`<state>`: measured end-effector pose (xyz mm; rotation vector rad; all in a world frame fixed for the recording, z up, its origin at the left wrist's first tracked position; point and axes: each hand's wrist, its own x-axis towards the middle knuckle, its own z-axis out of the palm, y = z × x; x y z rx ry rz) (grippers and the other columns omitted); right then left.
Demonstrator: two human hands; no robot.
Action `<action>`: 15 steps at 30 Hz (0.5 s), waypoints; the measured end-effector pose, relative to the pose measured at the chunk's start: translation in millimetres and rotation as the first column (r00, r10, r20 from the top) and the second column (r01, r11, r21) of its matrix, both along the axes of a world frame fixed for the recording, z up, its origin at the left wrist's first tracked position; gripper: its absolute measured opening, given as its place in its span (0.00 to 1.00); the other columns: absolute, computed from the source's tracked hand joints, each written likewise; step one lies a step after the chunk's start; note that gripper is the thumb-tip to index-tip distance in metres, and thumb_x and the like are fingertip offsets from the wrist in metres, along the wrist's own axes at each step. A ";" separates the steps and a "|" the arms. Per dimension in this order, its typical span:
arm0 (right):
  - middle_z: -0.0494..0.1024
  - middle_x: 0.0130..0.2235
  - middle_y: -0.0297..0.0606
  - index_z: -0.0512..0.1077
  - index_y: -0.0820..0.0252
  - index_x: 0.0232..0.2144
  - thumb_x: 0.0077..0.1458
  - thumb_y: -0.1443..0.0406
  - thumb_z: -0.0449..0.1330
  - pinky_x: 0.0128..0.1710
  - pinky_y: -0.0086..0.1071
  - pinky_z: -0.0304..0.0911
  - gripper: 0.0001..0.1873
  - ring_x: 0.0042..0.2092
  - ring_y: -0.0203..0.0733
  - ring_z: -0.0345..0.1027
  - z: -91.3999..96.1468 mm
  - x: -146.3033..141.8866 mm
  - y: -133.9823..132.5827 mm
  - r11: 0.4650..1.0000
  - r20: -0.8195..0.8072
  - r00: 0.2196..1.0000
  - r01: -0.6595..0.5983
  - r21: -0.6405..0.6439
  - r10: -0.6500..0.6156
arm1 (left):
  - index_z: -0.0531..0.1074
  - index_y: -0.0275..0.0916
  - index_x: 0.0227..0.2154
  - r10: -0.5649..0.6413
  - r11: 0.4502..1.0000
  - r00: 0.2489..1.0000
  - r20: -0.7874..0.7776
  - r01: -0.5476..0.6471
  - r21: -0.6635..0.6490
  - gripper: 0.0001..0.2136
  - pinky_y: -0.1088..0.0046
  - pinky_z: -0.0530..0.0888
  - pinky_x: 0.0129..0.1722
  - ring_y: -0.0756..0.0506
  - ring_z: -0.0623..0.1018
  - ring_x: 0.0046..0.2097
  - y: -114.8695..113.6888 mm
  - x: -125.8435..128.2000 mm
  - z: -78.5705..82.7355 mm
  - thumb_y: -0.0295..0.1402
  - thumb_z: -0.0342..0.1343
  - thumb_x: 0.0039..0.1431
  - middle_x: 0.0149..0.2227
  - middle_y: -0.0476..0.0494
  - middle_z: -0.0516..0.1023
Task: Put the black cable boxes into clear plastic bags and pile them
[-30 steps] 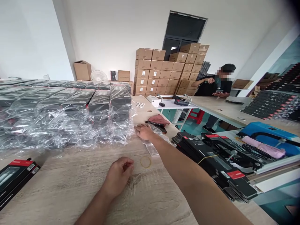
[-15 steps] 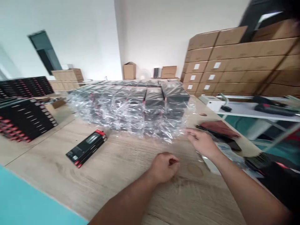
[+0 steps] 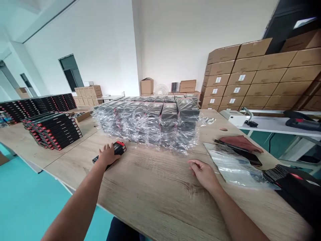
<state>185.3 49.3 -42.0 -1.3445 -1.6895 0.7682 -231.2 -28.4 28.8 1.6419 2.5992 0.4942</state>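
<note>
My left hand (image 3: 107,155) lies across a black box with red ends (image 3: 121,147) on the wooden table. Its fingers reach over the far side and the thumb is on the near side, covering the box's middle. My right hand (image 3: 202,172) rests low over the table, fingers loosely curled together, with nothing visible in them. Ahead of both hands stands a wide block of dark boxes wrapped in clear plastic film (image 3: 150,124). Right of my right hand lie clear plastic bags (image 3: 234,167).
Stacks of black and red boxes (image 3: 54,129) stand at the left. A reddish-brown cloth (image 3: 242,143) and more black packs (image 3: 291,187) lie at the right. A white device (image 3: 233,117) sits on a side table. Brown cartons (image 3: 255,78) are piled behind.
My left hand has moved left from the table's middle onto the black box. My right hand has drawn back from the film-wrapped block's corner. The view has shifted left and up.
</note>
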 end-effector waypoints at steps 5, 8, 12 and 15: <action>0.74 0.22 0.33 0.74 0.57 0.30 0.49 0.51 0.53 0.24 0.33 0.60 0.18 0.22 0.40 0.66 -0.6 1.4 -4.4 0.999 0.009 0.999 -0.046 0.028 0.046 | 0.53 0.39 0.62 -0.403 0.915 0.814 0.419 0.349 0.204 0.39 0.56 0.59 0.57 0.33 0.64 0.59 -26.7 35.2 16.5 0.45 0.58 0.48 0.60 0.33 0.63; 0.69 0.19 0.30 0.70 0.58 0.22 0.51 0.50 0.54 0.25 0.30 0.57 0.19 0.23 0.37 0.63 -4.8 2.6 -7.9 0.996 0.051 0.996 -0.078 0.048 0.075 | 0.61 0.35 0.58 -0.507 0.776 0.179 0.843 0.520 0.357 0.37 0.58 0.68 0.50 0.33 0.72 0.52 -33.7 98.0 24.5 0.55 0.50 0.49 0.54 0.32 0.70; 0.67 0.18 0.32 0.66 0.58 0.18 0.56 0.50 0.50 0.26 0.31 0.59 0.23 0.23 0.38 0.62 -3.8 6.2 -11.0 0.993 0.013 1.000 0.024 0.119 -0.026 | 0.68 0.30 0.51 -0.330 0.762 -0.258 0.908 0.494 0.418 0.39 0.57 0.72 0.44 0.33 0.76 0.47 -15.4 183.4 14.6 0.60 0.45 0.48 0.47 0.28 0.75; 0.75 0.35 0.42 0.70 0.59 0.37 0.60 0.53 0.45 0.39 0.37 0.64 0.20 0.37 0.45 0.69 11.0 7.9 -22.3 0.890 -0.152 0.942 0.333 0.310 -0.300 | 0.72 0.29 0.46 -0.191 0.761 -0.333 0.923 0.544 0.354 0.37 0.59 0.73 0.41 0.35 0.78 0.43 8.5 235.3 -2.6 0.60 0.45 0.49 0.41 0.29 0.78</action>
